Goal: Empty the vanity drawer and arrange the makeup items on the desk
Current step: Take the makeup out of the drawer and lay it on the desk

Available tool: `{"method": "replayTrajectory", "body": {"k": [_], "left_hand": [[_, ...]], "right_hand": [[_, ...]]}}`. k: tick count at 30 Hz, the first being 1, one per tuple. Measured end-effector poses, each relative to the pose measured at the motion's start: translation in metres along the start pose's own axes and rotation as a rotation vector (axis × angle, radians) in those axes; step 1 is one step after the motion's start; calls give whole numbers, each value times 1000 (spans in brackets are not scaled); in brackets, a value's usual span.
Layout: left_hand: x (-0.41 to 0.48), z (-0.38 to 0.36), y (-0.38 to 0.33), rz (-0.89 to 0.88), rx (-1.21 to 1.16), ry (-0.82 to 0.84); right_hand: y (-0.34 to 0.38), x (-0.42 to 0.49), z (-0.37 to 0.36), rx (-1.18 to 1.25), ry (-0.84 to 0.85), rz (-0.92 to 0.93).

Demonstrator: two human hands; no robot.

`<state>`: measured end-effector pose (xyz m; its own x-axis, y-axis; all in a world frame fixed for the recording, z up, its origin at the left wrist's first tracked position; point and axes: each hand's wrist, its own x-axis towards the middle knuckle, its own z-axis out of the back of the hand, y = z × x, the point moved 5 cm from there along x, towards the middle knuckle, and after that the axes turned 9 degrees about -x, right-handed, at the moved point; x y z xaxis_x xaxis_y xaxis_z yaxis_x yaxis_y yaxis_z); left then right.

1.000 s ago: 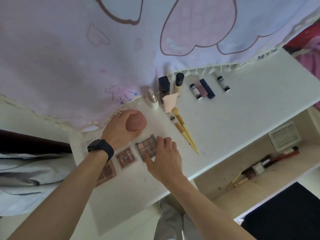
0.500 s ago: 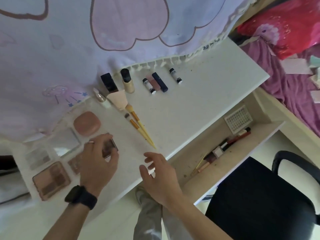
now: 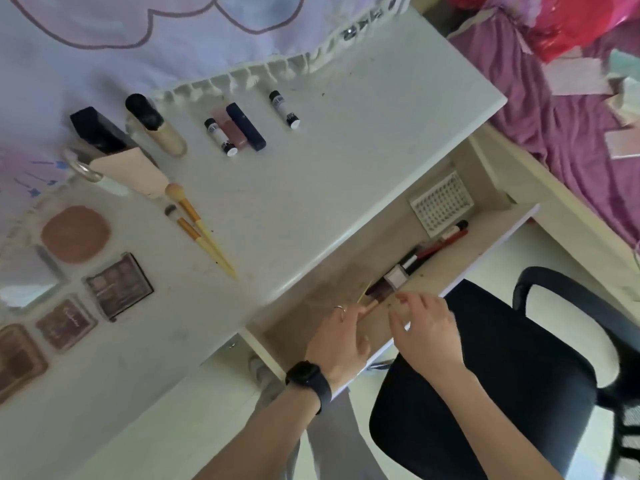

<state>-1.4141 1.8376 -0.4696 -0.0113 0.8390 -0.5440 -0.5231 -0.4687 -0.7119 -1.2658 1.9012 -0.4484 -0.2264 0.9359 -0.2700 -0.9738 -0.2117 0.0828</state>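
Both hands moved off the white desk [image 3: 311, 188] into the open beige drawer [image 3: 485, 237], left hand [image 3: 341, 341] pinching a tan-handled brush [image 3: 370, 304] (dark bristles) there, right hand [image 3: 427, 336] loosely curled, empty, square palettes [image 3: 119, 285] flat on the desktop.

My left hand [image 3: 341, 341] has left the eyeshadow palette [image 3: 119, 285], now uncovered at left, and pinches a tan-handled brush [image 3: 370, 307] in the drawer [image 3: 311, 303], lower centre. My right hand [image 3: 427, 336] has followed, fingers loose, just beside it.
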Motion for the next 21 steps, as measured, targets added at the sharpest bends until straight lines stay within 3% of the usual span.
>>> {"method": "replayTrajectory", "body": {"k": [5, 10, 21], "left_hand": [[48, -30, 17, 207, -2, 58], [79, -48, 22, 268, 18, -53], [92, -66, 20, 328, 156, -54]], "right_hand": [[-21, 67, -15, -261, 165, -7], [-22, 101, -39, -352, 336, 22], [-19, 102, -45, -330, 357, 112]]}}
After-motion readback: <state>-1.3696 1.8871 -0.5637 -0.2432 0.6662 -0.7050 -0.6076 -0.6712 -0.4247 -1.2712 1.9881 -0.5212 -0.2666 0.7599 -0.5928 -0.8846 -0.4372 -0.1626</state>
